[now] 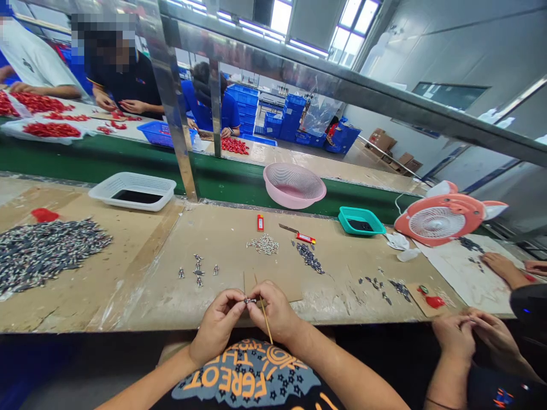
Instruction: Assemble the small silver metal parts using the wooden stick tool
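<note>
2 own hands (217, 324), 2 trays (106, 193), 1 bskt (294, 199)

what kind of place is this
Probably a factory assembly workshop: people work along a green conveyor belt, with a large heap of small grey parts on the bench and stacked blue plastic crates behind.

Seemingly a factory workshop: long workbenches (222, 228), green conveyor belt (106, 159), stacked blue crates (280, 122).
</note>
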The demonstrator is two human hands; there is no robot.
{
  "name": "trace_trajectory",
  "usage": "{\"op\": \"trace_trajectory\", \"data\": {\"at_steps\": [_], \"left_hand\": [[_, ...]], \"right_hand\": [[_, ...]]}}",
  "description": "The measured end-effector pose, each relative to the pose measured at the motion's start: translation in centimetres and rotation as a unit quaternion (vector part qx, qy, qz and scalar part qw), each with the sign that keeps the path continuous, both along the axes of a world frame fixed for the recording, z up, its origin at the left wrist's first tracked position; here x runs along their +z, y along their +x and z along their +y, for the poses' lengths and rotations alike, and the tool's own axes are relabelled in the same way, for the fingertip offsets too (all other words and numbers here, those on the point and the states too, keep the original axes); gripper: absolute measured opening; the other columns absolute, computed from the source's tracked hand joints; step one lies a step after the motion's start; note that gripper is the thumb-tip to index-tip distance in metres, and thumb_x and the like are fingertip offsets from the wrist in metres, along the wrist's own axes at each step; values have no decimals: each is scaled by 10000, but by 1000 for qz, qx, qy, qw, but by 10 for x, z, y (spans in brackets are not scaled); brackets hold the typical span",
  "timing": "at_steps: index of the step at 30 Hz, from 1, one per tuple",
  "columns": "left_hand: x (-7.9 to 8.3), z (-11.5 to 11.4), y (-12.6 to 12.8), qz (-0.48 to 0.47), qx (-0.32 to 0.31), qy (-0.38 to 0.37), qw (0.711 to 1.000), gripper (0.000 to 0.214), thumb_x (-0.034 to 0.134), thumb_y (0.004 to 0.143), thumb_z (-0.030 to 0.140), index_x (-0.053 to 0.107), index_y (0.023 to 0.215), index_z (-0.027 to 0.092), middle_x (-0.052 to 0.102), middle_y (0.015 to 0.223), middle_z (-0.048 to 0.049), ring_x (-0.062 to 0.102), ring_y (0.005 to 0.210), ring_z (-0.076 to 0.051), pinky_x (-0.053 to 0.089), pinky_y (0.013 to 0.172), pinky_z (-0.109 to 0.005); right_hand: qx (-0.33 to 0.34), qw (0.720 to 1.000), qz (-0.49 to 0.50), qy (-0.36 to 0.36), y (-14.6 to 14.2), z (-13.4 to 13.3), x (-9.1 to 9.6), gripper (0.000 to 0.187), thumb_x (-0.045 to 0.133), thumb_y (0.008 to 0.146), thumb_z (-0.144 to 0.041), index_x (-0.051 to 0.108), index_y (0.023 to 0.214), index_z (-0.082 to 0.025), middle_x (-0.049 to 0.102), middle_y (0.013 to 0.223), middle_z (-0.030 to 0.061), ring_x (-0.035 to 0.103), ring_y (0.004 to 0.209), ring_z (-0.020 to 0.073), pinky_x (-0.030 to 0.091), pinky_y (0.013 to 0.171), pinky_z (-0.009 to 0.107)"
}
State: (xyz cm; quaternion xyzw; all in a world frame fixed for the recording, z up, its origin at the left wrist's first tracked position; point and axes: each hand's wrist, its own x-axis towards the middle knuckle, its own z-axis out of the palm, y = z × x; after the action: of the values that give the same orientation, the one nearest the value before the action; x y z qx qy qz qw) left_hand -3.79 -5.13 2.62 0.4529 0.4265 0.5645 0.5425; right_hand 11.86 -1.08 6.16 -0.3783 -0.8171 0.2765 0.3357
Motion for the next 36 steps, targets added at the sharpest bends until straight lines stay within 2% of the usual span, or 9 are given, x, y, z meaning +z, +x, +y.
{"op": "trace_trajectory", "data": {"at_steps": [7, 12, 15, 21, 24, 27, 31, 34, 36], "left_hand": [[-1, -1, -4, 52, 7, 1, 999, 81, 570, 834, 270, 568, 892, 214, 576, 884, -8, 543, 859, -159, 442, 798, -272], [-3, 9, -17, 191, 36, 27, 981, 113, 553, 828, 312, 586, 855, 208, 600, 824, -18, 566, 783, -172, 463, 712, -276], [-7, 26, -42, 341, 61, 82, 935, 150, 553, 812, 345, 623, 803, 212, 648, 830, -38, 599, 816, -205, 464, 759, -320], [-14, 62, -106, 578, 88, 133, 801, 209, 506, 834, 344, 647, 887, 200, 687, 922, -88, 620, 883, -259, 458, 801, -382], [-13, 67, -118, 611, 76, 138, 776, 203, 500, 838, 328, 643, 902, 199, 683, 946, -92, 616, 916, -261, 456, 817, -379], [-14, 63, -117, 599, 74, 157, 782, 205, 485, 854, 341, 638, 881, 207, 679, 952, -87, 609, 936, -252, 452, 834, -371], [-17, 49, -104, 555, 62, 161, 814, 220, 485, 858, 370, 648, 886, 226, 679, 968, -82, 587, 979, -260, 430, 874, -394], [-13, 37, -80, 476, 12, 129, 870, 244, 469, 863, 378, 658, 813, 231, 677, 954, -71, 583, 975, -256, 429, 878, -387], [-5, 31, -54, 388, -39, 82, 917, 263, 461, 867, 381, 654, 782, 224, 678, 928, -64, 594, 950, -242, 449, 857, -358]], "right_hand": [[-5, 1000, -3, -4, 3, 2, -2, 112, 584, 742, -128, 559, 835, -185, 570, 776, 12, 526, 772, 153, 424, 716, 268], [-30, 1000, 1, 0, 20, 8, -7, 120, 568, 752, -122, 549, 852, -187, 567, 801, 14, 531, 792, 154, 424, 738, 274], [-71, 997, -5, -2, 39, 15, -14, 87, 562, 766, -139, 547, 837, -187, 570, 791, 16, 533, 785, 158, 423, 730, 275], [-137, 990, -42, -6, 74, 22, -29, 34, 532, 807, -186, 550, 836, -184, 573, 785, 23, 532, 764, 169, 425, 713, 289], [-147, 988, -52, 0, 85, 24, -35, 50, 523, 817, -194, 555, 855, -186, 579, 811, 32, 535, 781, 176, 433, 720, 297], [-165, 984, -61, 22, 103, 29, -40, 68, 501, 842, -209, 560, 868, -187, 583, 822, 43, 538, 803, 189, 440, 732, 314], [-217, 972, -61, 63, 133, 37, -45, 137, 426, 888, -208, 558, 917, -189, 597, 853, 62, 547, 841, 209, 454, 759, 358], [-225, 964, -76, 122, 136, 37, -44, 219, 418, 863, -146, 548, 1035, -188, 610, 957, 85, 542, 942, 232, 448, 849, 424], [-177, 966, -101, 160, 121, 32, -37, 399, 405, 826, -77, 489, 1200, -187, 594, 1104, 100, 502, 1073, 239, 395, 957, 465]]}}
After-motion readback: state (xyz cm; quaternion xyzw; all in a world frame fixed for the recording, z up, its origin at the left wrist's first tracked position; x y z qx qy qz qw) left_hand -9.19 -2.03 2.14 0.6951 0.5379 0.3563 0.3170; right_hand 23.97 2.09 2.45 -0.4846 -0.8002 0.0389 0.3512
